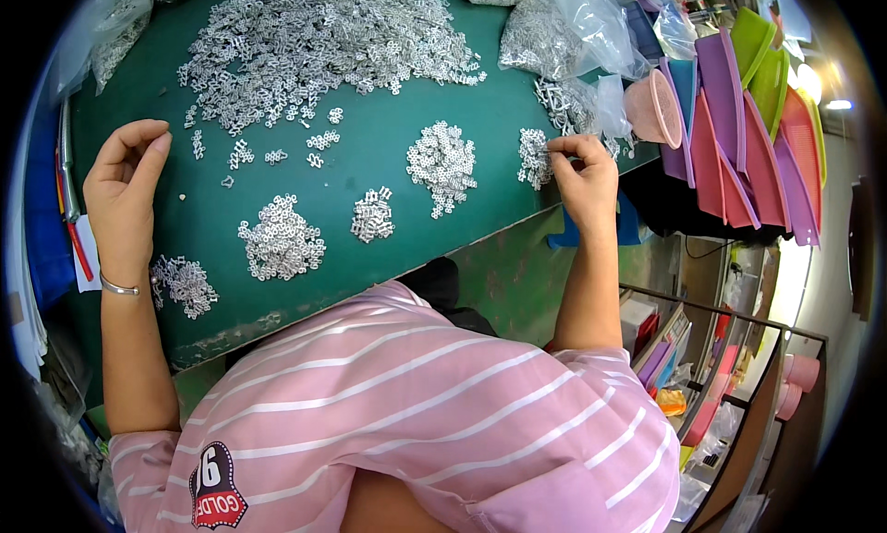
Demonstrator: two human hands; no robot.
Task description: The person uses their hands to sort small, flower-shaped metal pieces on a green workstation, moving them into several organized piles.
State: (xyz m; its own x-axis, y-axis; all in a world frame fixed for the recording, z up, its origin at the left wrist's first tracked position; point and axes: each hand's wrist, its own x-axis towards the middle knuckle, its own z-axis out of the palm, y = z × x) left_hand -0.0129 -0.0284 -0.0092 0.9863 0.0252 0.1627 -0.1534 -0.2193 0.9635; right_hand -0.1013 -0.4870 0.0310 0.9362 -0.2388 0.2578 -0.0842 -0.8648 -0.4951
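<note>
My left hand (125, 196) is raised over the left part of the green table (351, 284), thumb and forefinger brought together. Whatever may be between its fingertips is too small to make out. Just beside its wrist lies a small heap of silvery metal pieces (189, 285). On the right, my right hand (589, 177) is closed in a pinch at the edge of another small heap of metal pieces (534, 159); its fingertips hide what they hold, if anything. Between the hands are a round pile of pieces (282, 239), a smaller pile (372, 215) and a taller pile (441, 168).
A large mound of metal pieces (323, 43) covers the far side, with loose clusters (323, 140) in front. Clear bags of pieces (540, 39) stand at the back right. Near them are a pink basket (654, 108) and stacked coloured trays (725, 117). Shelving (739, 385) stands at right.
</note>
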